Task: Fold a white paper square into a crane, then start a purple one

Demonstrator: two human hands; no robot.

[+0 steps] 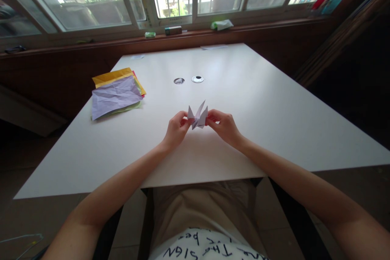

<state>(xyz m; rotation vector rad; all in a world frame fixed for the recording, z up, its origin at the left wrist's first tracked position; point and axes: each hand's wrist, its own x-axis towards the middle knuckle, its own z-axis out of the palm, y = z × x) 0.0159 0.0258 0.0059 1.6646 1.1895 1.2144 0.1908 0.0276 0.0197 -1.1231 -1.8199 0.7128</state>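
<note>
A folded pale lilac paper piece [199, 118] with several pointed flaps, shaped like an origami crane, is held just over the white table near its middle. My left hand [178, 128] pinches its left side between thumb and fingers. On the opposite side, my right hand [224, 124] pinches the right flap in the same way. The fingertips partly cover the paper's edges.
To the left lies a stack of coloured paper, with a creased lilac sheet [117, 95] over a yellow one [112, 76]. Two round inserts [179, 81] [197, 79] sit in the white table [258, 89]. Small packets [222, 24] rest on the windowsill [262, 25].
</note>
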